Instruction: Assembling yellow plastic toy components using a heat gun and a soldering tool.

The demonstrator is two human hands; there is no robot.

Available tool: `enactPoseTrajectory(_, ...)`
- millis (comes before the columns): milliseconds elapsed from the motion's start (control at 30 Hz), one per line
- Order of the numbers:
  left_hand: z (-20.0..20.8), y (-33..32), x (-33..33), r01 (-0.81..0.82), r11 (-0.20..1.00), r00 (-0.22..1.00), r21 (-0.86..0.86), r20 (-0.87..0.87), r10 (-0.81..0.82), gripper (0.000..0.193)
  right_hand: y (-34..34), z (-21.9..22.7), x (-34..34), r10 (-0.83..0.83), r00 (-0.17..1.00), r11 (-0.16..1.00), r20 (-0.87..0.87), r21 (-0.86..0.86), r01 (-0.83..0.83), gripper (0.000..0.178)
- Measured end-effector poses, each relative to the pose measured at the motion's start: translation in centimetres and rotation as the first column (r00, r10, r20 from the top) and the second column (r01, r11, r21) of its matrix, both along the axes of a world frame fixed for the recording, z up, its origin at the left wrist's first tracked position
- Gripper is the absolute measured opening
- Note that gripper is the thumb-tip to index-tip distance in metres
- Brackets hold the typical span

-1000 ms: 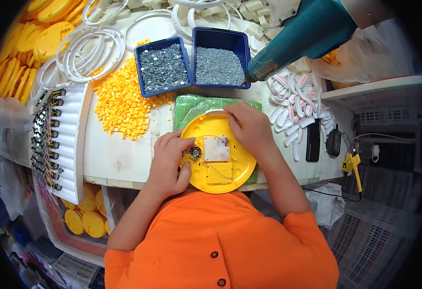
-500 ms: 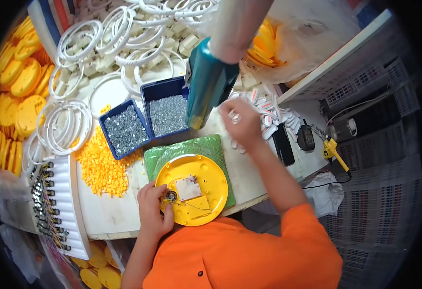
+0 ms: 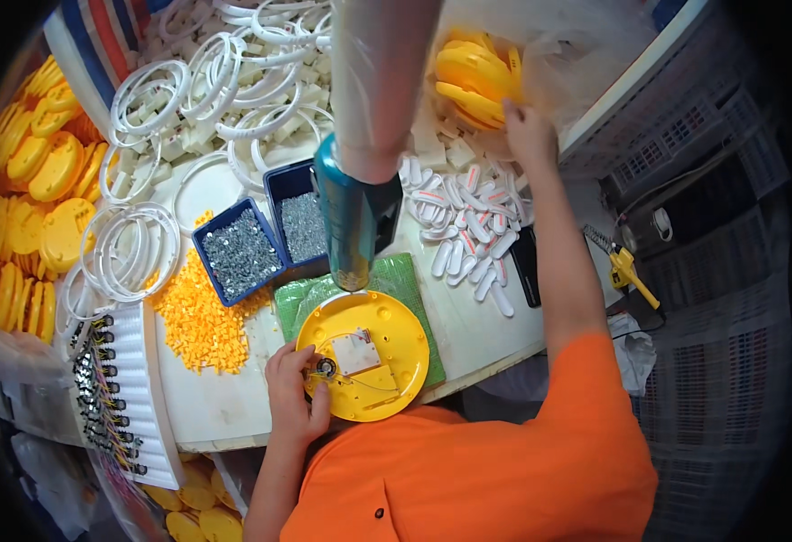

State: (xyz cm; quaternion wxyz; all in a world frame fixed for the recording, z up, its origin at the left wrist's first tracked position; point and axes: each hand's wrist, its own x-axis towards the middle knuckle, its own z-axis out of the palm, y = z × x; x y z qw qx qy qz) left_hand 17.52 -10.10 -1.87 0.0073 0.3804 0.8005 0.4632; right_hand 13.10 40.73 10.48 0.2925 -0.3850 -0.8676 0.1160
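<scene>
Left grip curls closed on a round yellow plastic shell over the green plastic mat; right grip (hold unclear) is by yellow plastic discs beyond the mat. Shell seems light, stiff: hold its rim.

Your round yellow casing is smooth, glossy plastic; beneath it your green mat looks woven and shiny. You have bright metal fasteners in smooth blue plastic bins, a wrinkled translucent plastic bag, and a matt orange cloth shirt.
</scene>
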Motion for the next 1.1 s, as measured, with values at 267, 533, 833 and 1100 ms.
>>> enactPoseTrajectory(267, -0.3, -0.1, -0.1, -0.004, 1.000, 0.999, 0.004, 0.035, 0.004, 0.052, 3.6, -5.1, 5.5, 0.026, 0.975, 1.000, -0.218, 0.002, -0.026, 0.039)
enactPoseTrajectory(533, -0.7, 0.0, 0.1, -0.008, 1.000, 0.999, 0.006, 0.047, 0.007, 0.051, 0.0, 5.4, 3.6, 0.095, 0.958, 0.939, -0.269, 0.344, 0.004, 0.041)
enactPoseTrajectory(833, -0.3, -0.5, 0.1, -0.003, 0.999, 0.996, 0.048, 0.087, -0.001, 0.047, -6.1, 4.6, 8.5, 0.293, 0.921, 0.942, -0.256, 0.244, -0.232, 0.038)
enactPoseTrajectory(1100, 1.9, -0.5, -1.1, -0.004, 0.989, 0.999, 0.147, -0.051, 0.012, 0.041, -5.2, 0.1, 17.7, 0.278, 0.667, 0.796, -0.691, -0.224, -0.563, 0.036)
